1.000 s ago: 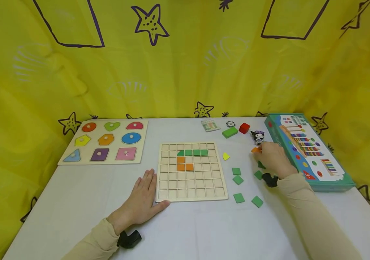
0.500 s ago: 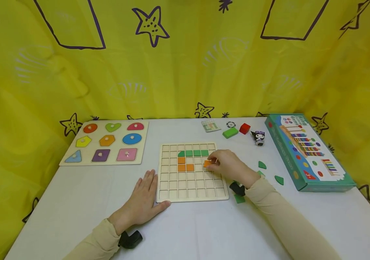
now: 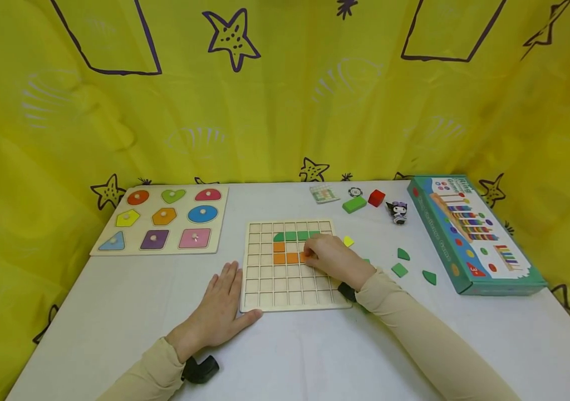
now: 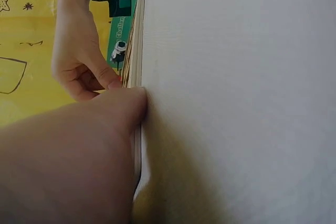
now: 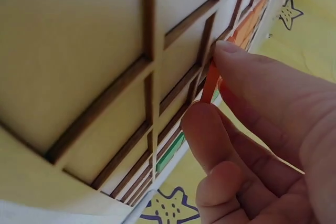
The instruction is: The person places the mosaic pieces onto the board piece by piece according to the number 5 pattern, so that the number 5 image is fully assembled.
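A wooden grid board (image 3: pixel 295 289) lies in the middle of the table, with a row of green tiles (image 3: pixel 297 235) and several orange tiles (image 3: pixel 285 257) set in its cells. My right hand (image 3: pixel 327 255) is over the board and pinches an orange tile (image 5: pixel 211 82) between thumb and forefinger, its edge down at a cell just right of the orange ones. My left hand (image 3: pixel 220 309) rests flat on the table, with the thumb against the board's lower left corner (image 4: pixel 137 129). Loose green tiles (image 3: pixel 399 270) and a yellow piece (image 3: pixel 348 241) lie right of the board.
A shape puzzle board (image 3: pixel 162 219) sits at the back left. A teal toy box (image 3: pixel 470 231) lies along the right side. A small figurine (image 3: pixel 398 212), a red block (image 3: pixel 377 197), a green block (image 3: pixel 354 204) and a card (image 3: pixel 323 193) stand behind the grid. Yellow cloth walls surround the table.
My right hand picked an orange tile up near the figurine, carried it left over the grid board, and now has it down at a cell beside the orange tiles. The left hand stayed put.
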`<control>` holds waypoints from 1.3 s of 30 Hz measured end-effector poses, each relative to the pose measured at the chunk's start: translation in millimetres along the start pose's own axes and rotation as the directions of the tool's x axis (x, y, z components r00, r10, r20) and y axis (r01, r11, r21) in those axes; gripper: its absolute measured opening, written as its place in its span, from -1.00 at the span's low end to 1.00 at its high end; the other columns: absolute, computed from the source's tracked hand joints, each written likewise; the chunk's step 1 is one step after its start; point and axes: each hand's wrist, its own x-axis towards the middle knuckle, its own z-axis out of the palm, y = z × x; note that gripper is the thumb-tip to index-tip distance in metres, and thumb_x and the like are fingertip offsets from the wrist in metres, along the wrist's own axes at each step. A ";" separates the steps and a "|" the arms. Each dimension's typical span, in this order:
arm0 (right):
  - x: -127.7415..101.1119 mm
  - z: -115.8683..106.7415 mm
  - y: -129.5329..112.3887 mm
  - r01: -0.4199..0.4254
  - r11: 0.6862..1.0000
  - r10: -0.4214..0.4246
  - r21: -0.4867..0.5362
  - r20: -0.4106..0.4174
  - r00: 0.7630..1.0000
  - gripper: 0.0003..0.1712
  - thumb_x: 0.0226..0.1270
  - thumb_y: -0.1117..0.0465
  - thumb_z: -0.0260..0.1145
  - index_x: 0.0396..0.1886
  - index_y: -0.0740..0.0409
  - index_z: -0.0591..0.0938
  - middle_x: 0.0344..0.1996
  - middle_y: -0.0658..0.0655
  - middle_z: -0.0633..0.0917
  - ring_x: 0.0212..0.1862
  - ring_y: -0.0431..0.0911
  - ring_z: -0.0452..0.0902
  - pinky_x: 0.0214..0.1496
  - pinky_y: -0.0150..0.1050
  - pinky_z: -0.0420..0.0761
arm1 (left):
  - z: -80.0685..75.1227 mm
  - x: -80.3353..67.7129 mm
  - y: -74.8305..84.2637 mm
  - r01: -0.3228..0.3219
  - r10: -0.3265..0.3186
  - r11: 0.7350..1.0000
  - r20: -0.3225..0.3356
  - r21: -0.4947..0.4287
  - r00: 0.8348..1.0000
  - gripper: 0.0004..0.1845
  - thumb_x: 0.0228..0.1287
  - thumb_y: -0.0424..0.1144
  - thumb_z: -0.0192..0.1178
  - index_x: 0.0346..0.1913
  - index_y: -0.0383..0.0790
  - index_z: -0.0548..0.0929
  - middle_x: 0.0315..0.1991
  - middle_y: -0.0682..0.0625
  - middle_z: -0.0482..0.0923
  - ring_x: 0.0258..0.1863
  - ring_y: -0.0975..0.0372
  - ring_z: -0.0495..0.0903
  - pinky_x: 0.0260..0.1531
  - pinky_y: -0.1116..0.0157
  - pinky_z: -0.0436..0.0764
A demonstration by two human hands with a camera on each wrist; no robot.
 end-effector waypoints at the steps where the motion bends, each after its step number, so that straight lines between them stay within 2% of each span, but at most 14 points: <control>1: -0.2 0.2 0.0 0.007 1.000 -0.007 -0.010 -0.004 1.000 -0.92 0.26 0.25 0.43 -0.31 0.18 0.70 -0.36 -0.01 0.63 -0.29 -0.11 0.51 -0.15 -0.22 0.56 | 0.0 0.1 0.1 0.000 0.000 1.000 -0.002 -0.001 1.000 0.04 0.37 0.31 -0.03 0.45 -0.60 0.01 0.49 -0.42 -0.16 0.48 -0.18 -0.22 0.36 -0.16 -0.12; 7: -2.8 -0.2 0.9 0.056 0.997 -0.056 -0.050 -0.004 0.998 -0.95 0.25 0.27 0.43 -0.32 0.16 0.75 -0.35 -0.02 0.61 -0.30 -0.14 0.56 -0.17 -0.26 0.58 | 1.9 -0.5 0.1 -0.006 0.006 1.000 -0.022 0.013 1.000 0.05 0.37 0.32 -0.02 0.45 -0.61 0.00 0.48 -0.43 -0.16 0.47 -0.18 -0.20 0.35 -0.16 -0.09; 10: -5.8 -1.7 4.1 0.067 0.997 -0.067 -0.036 -0.002 0.998 -0.93 0.27 0.27 0.41 -0.29 0.15 0.78 -0.32 -0.02 0.63 -0.24 -0.13 0.57 -0.12 -0.23 0.58 | 2.9 -1.0 0.2 -0.008 0.008 1.000 -0.034 0.008 0.999 0.05 0.36 0.31 0.00 0.44 -0.61 0.01 0.48 -0.43 -0.15 0.47 -0.19 -0.18 0.35 -0.17 -0.08; 14: -14.0 -8.9 13.9 0.019 0.999 -0.019 0.033 -0.006 1.000 -0.87 0.33 0.31 0.35 -0.18 0.18 0.77 -0.22 0.02 0.66 -0.07 -0.04 0.58 0.06 -0.11 0.54 | 3.3 -1.2 0.5 -0.007 0.006 1.000 -0.033 -0.007 0.999 0.04 0.36 0.30 0.01 0.44 -0.61 0.02 0.48 -0.43 -0.14 0.47 -0.19 -0.18 0.35 -0.18 -0.09; 17: -22.5 -17.9 26.3 -0.022 0.998 0.024 0.063 -0.037 0.999 -0.83 0.35 0.37 0.31 -0.12 0.24 0.75 -0.16 0.09 0.68 0.00 0.04 0.58 0.12 -0.01 0.52 | 2.6 -1.0 1.0 0.000 0.000 1.000 -0.021 -0.005 1.000 0.04 0.36 0.31 0.00 0.45 -0.60 0.01 0.49 -0.41 -0.14 0.48 -0.18 -0.19 0.35 -0.16 -0.11; 24: -47.9 -40.8 63.3 -0.126 0.989 0.134 0.079 -0.119 0.984 -0.80 0.35 0.45 0.25 -0.09 0.31 0.72 -0.18 0.17 0.70 -0.12 0.07 0.58 -0.01 0.03 0.56 | 0.3 -0.3 0.0 0.002 -0.002 1.000 -0.004 0.006 1.000 0.04 0.37 0.32 -0.05 0.45 -0.60 0.00 0.49 -0.41 -0.16 0.48 -0.17 -0.22 0.36 -0.16 -0.12; 27: -61.2 -49.1 77.1 -0.157 0.984 0.168 0.084 -0.135 0.976 -0.80 0.36 0.47 0.22 -0.10 0.33 0.71 -0.17 0.21 0.70 -0.09 0.13 0.58 0.00 0.09 0.53 | 0.1 -0.3 -0.6 -0.001 0.001 1.000 -0.003 0.006 1.000 0.04 0.37 0.32 -0.05 0.45 -0.60 0.00 0.49 -0.42 -0.16 0.48 -0.17 -0.22 0.36 -0.16 -0.11; 31: -78.6 -56.3 92.3 -0.204 0.975 0.214 0.091 -0.116 0.970 -0.79 0.36 0.47 0.22 -0.08 0.34 0.70 -0.15 0.25 0.69 -0.07 0.18 0.56 0.01 0.14 0.52 | -0.1 -0.4 -0.8 -0.001 0.001 1.000 -0.001 0.006 1.000 0.04 0.37 0.32 -0.04 0.45 -0.60 0.00 0.49 -0.41 -0.16 0.48 -0.16 -0.23 0.36 -0.15 -0.12; 34: -90.9 -59.0 101.9 -0.249 0.963 0.259 0.107 -0.095 0.961 -0.78 0.38 0.46 0.20 -0.05 0.34 0.69 -0.14 0.26 0.68 -0.12 0.13 0.55 -0.03 0.11 0.54 | 0.0 -0.5 -1.0 0.002 -0.002 1.000 0.003 0.010 1.000 0.04 0.37 0.32 -0.05 0.45 -0.60 -0.01 0.49 -0.41 -0.17 0.48 -0.16 -0.23 0.36 -0.15 -0.12; 39: -106.3 -62.5 112.6 -0.261 0.959 0.272 0.106 -0.095 0.958 -0.78 0.39 0.47 0.18 -0.06 0.37 0.69 -0.17 0.27 0.69 -0.19 0.08 0.56 -0.09 0.09 0.56 | 0.6 -0.3 -1.7 0.003 -0.003 1.000 0.006 0.012 1.000 0.05 0.37 0.33 -0.06 0.46 -0.59 -0.02 0.50 -0.40 -0.18 0.48 -0.16 -0.24 0.36 -0.15 -0.13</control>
